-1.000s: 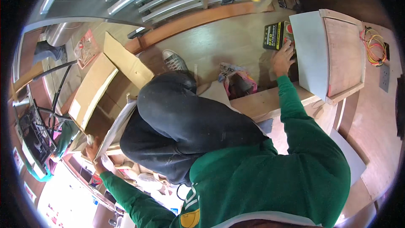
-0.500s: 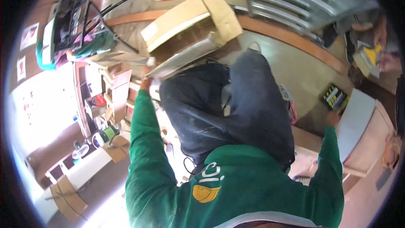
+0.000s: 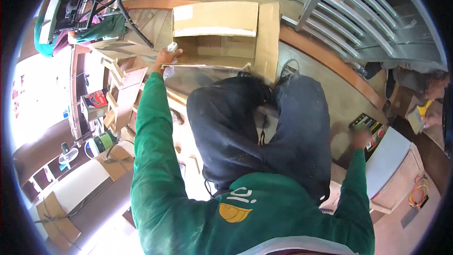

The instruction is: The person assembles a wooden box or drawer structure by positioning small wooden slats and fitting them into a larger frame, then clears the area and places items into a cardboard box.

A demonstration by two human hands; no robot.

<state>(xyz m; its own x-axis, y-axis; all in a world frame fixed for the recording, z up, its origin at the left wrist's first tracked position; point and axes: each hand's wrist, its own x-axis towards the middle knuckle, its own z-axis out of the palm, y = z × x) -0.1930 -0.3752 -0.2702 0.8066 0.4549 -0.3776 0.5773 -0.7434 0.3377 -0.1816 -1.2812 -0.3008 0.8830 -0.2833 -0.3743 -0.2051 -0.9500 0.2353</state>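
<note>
My left hand (image 3: 167, 57) is closed round a small white object (image 3: 172, 46) whose kind I cannot make out. It is at the left corner of an open cardboard box (image 3: 214, 19), whose flaps stand spread beyond my knees. A bit of clear plastic (image 3: 168, 72) hangs below that hand. On my right side, my right hand (image 3: 361, 138) is smeared by motion and its fingers cannot be read. It overlaps a black printed package (image 3: 373, 126) with yellow-green and red marks; whether it grips the package is unclear.
A pale-topped wooden piece (image 3: 389, 160) stands by my right arm, with a coiled orange cable (image 3: 418, 191) behind. At far right another person's hand (image 3: 432, 119) holds a yellow-handled brush (image 3: 417, 117). A metal ladder-like frame (image 3: 349, 14) lies ahead right; wooden pieces (image 3: 125, 89) are at left.
The cardboard box has turned so its opening faces me more squarely. My left hand has moved up slightly along it. My right hand has shifted left, over the black package.
</note>
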